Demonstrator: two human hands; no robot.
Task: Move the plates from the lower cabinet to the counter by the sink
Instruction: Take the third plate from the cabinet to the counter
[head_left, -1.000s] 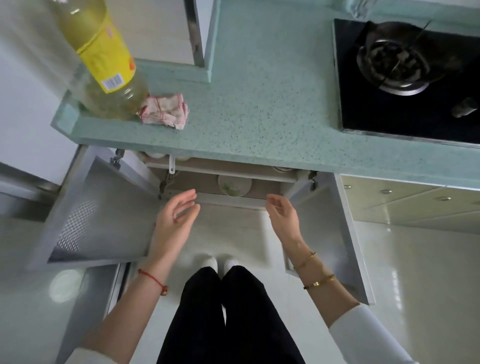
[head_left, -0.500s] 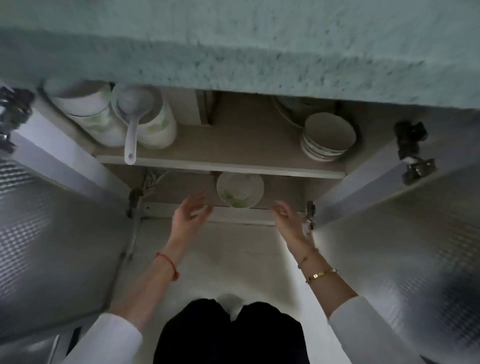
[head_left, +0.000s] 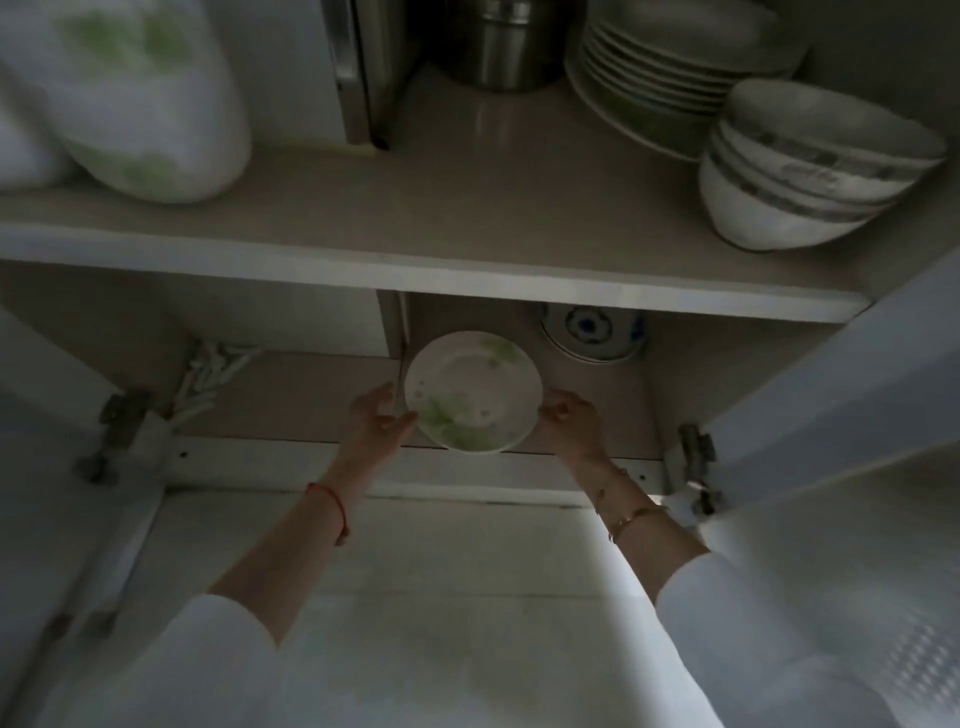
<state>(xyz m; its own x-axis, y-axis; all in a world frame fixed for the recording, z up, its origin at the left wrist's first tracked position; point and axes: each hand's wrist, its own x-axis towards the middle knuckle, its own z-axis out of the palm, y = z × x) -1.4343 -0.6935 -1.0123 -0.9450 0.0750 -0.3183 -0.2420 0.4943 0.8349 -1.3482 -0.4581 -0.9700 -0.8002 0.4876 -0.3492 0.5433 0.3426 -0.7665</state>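
Note:
A white plate with green leaf print (head_left: 472, 392) lies on the bottom shelf of the open lower cabinet, near the front edge. My left hand (head_left: 378, 421) holds its left rim, thumb against the edge. On the other side my right hand (head_left: 570, 420) curls its fingers round the right rim. Behind it, further back under the shelf, sits a blue-patterned plate (head_left: 592, 332), partly hidden by the shelf board.
The upper shelf (head_left: 415, 270) carries a stack of white plates (head_left: 654, 78), stacked bowls (head_left: 800, 171), a steel pot (head_left: 498, 47) and white green-printed crockery (head_left: 145, 104). Both cabinet doors stand open at left and right (head_left: 841, 395). White spoons (head_left: 208, 374) lie at the bottom shelf's left.
The view has dropped from above the counter to inside the cabinet. Both hands have reached in from the cabinet's front edge and taken the green-print plate by its two sides.

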